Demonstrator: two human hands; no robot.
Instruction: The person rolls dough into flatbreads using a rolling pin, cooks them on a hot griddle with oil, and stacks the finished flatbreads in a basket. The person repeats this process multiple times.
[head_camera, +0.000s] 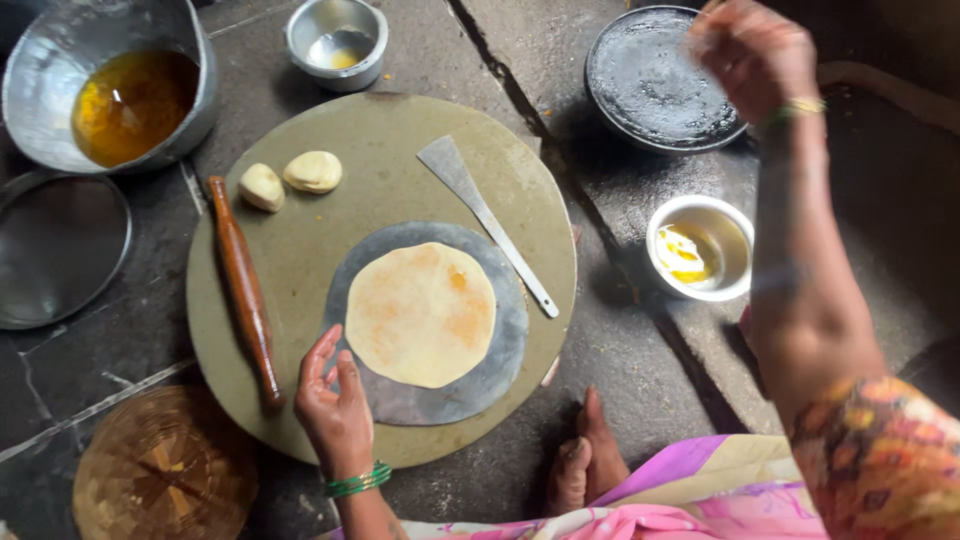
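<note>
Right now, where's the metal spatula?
In the head view the metal spatula lies on the round board, upper right of the rolled flatbread, blade toward the top. Neither the left hand nor the right hand touches it.

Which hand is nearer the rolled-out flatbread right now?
Left. The left hand rests on the edge of the metal sheet just beside the flatbread. The right hand is raised far off, above the black griddle.

Soft daylight, dim dark corners, right hand (755, 50) motion-blurred (glare on the oil pot (110, 85)).
</note>
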